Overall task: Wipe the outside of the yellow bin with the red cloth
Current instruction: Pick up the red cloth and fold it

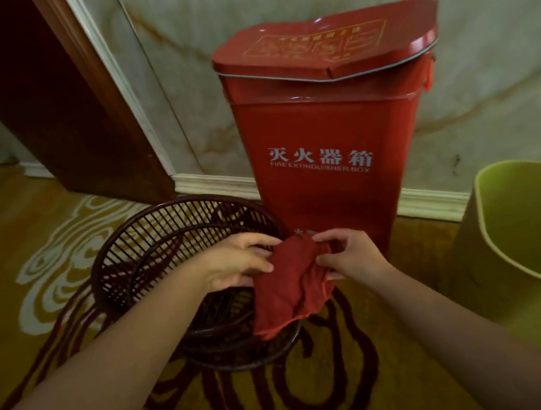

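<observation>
**Soft cloth in both hands, yellow bin waiting at the right**

The yellow bin (516,266) stands on the floor at the right edge, open and empty-looking; it seems light and may slide when pushed, so steady its rim. The red cloth (291,289) hangs limp over a dark wicker basket (153,250). The left hand (235,265) and the right hand (351,256) each pinch its top edge; better to bunch it into a pad.
</observation>
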Available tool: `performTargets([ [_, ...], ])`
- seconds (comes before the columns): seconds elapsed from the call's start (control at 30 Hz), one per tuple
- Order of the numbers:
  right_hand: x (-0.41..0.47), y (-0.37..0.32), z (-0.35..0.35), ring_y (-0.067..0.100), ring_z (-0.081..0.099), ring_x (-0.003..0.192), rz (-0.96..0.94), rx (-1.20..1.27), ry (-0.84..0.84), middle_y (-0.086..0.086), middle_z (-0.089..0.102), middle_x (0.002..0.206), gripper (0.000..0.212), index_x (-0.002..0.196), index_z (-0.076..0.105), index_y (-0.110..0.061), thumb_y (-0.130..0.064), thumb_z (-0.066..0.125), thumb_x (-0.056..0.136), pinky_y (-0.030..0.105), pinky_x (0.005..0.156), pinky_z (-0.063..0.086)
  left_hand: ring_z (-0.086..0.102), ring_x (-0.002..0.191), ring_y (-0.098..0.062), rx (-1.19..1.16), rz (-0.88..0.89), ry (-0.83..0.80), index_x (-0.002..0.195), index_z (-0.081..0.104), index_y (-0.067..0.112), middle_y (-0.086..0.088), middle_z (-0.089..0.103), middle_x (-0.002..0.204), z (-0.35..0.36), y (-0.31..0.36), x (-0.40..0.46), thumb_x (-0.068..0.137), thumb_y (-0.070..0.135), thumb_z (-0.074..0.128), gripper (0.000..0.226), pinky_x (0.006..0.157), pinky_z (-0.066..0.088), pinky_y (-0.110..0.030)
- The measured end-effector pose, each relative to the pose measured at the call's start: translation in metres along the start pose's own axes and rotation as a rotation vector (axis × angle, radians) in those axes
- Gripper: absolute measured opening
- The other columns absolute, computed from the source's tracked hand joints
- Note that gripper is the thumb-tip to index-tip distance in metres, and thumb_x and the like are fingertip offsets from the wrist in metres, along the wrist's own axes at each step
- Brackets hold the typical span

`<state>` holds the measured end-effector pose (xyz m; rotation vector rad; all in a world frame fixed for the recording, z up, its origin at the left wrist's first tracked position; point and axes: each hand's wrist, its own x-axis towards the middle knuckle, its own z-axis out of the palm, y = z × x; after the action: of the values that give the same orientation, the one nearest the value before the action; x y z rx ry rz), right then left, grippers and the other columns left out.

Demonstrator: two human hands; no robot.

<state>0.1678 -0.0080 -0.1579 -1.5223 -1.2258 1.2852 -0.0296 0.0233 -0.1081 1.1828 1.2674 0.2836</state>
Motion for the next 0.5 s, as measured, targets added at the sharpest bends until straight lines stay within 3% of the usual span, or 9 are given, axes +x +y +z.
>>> performTargets([
  [0.2,-0.047,-0.006,-0.062,0.006,0.065,0.058,-0.123,0.037,-0.004,0.004,0.063,0.088,0.034,0.082,0.065,-0.026,0.007,0.066,0.076,0.024,0.051,0.057,0.062,0.089,-0.01,-0.029,0.172,0.042,0.092,0.066,0.027,-0.001,0.062,0.102,0.048,0.009,0.001,0.074,-0.011,0.056,0.043,0.06,0.053,-0.021],
  [0.27,-0.071,-0.009,-0.089,0.009,0.066,0.066,-0.07,0.059,-0.012,0.004,0.063,0.092,0.03,0.087,0.064,-0.025,0.004,0.066,0.077,0.031,0.056,0.059,0.064,0.082,-0.007,-0.05,0.218,-0.02,0.088,0.068,0.027,0.003,0.065,0.092,0.07,0.019,-0.002,0.074,-0.011,0.055,0.042,0.06,0.053,-0.02],
  [0.3,-0.083,-0.008,-0.101,0.013,0.067,0.071,-0.036,0.019,-0.015,0.003,0.063,0.096,0.028,0.092,0.063,-0.025,-0.001,0.066,0.078,0.036,0.059,0.06,0.065,0.078,-0.005,-0.047,0.232,-0.065,0.087,0.069,0.026,0.004,0.066,0.088,0.081,0.024,-0.003,0.074,-0.011,0.055,0.042,0.059,0.053,-0.019],
  [0.37,-0.104,-0.001,-0.123,0.019,0.066,0.086,-0.044,-0.394,0.015,0.0,0.062,0.11,0.041,0.114,0.055,-0.029,-0.02,0.071,0.077,0.036,0.072,0.058,0.066,0.075,-0.004,-0.026,0.241,-0.174,0.088,0.07,0.026,0.007,0.069,0.083,0.103,0.032,-0.006,0.074,-0.012,0.056,0.042,0.057,0.053,-0.019],
  [0.43,-0.121,0.012,-0.134,0.012,0.055,0.112,-0.174,-0.739,0.064,-0.007,0.052,0.129,0.075,0.136,0.035,-0.033,-0.036,0.073,0.071,0.022,0.094,0.043,0.067,0.073,-0.004,0.012,0.235,-0.284,0.088,0.071,0.026,0.009,0.071,0.08,0.124,0.036,-0.007,0.074,-0.012,0.055,0.043,0.055,0.052,-0.017],
  [0.5,-0.135,0.021,-0.132,-0.003,0.034,0.127,-0.272,-0.632,0.016,-0.014,0.039,0.137,0.084,0.139,0.026,-0.039,-0.036,0.074,0.07,0.006,0.099,0.023,0.067,0.076,-0.006,0.076,0.222,-0.388,0.09,0.071,0.026,0.008,0.073,0.083,0.141,0.036,-0.008,0.074,-0.012,0.056,0.043,0.055,0.052,-0.018],
])
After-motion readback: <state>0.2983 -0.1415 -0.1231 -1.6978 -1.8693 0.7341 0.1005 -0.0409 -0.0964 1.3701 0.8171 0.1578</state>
